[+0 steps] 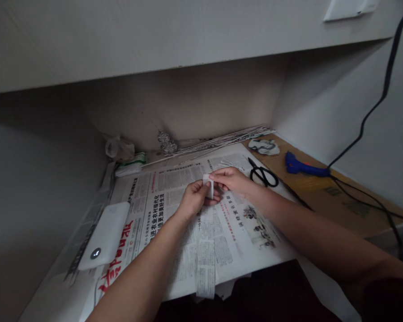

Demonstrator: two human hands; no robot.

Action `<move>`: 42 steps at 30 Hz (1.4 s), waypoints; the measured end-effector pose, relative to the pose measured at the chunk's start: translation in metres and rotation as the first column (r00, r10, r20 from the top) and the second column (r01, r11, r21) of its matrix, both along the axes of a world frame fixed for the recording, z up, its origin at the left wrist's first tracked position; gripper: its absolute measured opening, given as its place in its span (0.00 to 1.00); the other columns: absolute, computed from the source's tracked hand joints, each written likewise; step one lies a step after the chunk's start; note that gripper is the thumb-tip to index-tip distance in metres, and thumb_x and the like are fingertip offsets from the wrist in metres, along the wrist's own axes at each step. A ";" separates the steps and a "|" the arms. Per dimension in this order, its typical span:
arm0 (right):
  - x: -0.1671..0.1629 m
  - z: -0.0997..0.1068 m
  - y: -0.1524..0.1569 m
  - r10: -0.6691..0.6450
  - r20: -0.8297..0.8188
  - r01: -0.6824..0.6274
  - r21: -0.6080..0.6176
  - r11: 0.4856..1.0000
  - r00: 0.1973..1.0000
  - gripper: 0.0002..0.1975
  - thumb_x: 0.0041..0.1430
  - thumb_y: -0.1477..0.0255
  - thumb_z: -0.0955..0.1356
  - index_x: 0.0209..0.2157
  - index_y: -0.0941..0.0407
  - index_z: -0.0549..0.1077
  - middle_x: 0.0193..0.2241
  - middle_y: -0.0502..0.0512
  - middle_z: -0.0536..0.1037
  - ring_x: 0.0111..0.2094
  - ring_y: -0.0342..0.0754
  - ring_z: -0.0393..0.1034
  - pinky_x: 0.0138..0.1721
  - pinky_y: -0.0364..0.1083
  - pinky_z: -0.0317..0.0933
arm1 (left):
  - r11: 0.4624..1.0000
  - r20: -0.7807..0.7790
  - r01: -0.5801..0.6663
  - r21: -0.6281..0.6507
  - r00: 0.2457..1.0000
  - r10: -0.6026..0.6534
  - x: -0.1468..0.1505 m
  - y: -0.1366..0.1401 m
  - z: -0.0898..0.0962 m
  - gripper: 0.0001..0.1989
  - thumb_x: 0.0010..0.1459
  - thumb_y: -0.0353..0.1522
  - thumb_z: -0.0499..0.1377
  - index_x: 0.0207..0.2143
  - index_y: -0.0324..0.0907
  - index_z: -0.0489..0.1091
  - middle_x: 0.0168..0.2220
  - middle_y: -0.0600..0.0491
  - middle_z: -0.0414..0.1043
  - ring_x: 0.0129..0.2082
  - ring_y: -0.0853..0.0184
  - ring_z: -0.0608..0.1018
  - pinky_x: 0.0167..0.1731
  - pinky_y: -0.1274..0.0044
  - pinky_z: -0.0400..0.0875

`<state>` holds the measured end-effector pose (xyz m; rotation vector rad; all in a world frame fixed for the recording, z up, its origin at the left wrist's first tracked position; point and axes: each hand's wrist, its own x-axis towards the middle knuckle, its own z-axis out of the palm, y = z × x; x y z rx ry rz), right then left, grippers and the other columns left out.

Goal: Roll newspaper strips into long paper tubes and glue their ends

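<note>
A narrow strip of newspaper hangs down from between my hands to the table's front edge. My left hand is closed on its upper part, thumb on the front. At the strip's top end, the thumb and fingers of my right hand pinch the paper. Under both hands lies a spread newspaper with printed columns and a picture. Black-handled scissors rest just beyond my right hand.
A white power bank lies at the left. To the right, a blue glue gun with a black cable sits on cardboard. Thin paper sticks, a twisted bundle and a plastic bag are at the back.
</note>
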<state>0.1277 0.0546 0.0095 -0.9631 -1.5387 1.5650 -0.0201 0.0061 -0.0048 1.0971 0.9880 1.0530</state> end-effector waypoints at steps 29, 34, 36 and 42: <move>0.013 0.000 0.007 0.193 0.032 -0.194 0.019 0.981 0.981 0.18 0.49 0.59 0.70 0.30 0.62 0.75 0.20 0.50 0.70 0.22 0.38 0.60 0.19 0.39 0.47 | 0.999 0.027 -0.024 -0.034 0.999 0.025 -0.001 0.000 -0.001 0.16 0.54 0.40 0.58 0.35 0.34 0.70 0.26 0.47 0.74 0.23 0.67 0.77 0.22 0.77 0.74; 0.008 -0.001 0.006 0.134 0.051 -0.137 0.053 0.989 0.990 0.16 0.50 0.61 0.70 0.29 0.61 0.75 0.19 0.49 0.68 0.21 0.38 0.59 0.19 0.39 0.47 | 0.999 -0.011 -0.023 -0.043 1.000 0.023 0.000 -0.002 0.003 0.16 0.54 0.40 0.58 0.35 0.35 0.70 0.26 0.47 0.74 0.23 0.67 0.77 0.23 0.76 0.74; 0.006 -0.001 0.005 0.116 0.054 -0.119 0.064 0.991 0.992 0.15 0.50 0.61 0.70 0.29 0.61 0.75 0.18 0.49 0.68 0.20 0.38 0.59 0.19 0.39 0.48 | 0.999 -0.021 -0.024 -0.038 1.000 0.023 0.001 -0.002 0.003 0.16 0.54 0.41 0.58 0.34 0.35 0.70 0.26 0.47 0.74 0.23 0.68 0.76 0.23 0.77 0.73; 0.007 -0.001 0.006 0.105 0.101 -0.116 0.114 0.987 0.989 0.14 0.52 0.62 0.68 0.29 0.60 0.75 0.18 0.47 0.66 0.19 0.37 0.57 0.19 0.40 0.49 | 1.000 -0.029 -0.001 -0.026 1.000 0.001 0.000 -0.001 0.002 0.19 0.52 0.43 0.59 0.35 0.35 0.70 0.26 0.46 0.74 0.23 0.67 0.77 0.23 0.77 0.73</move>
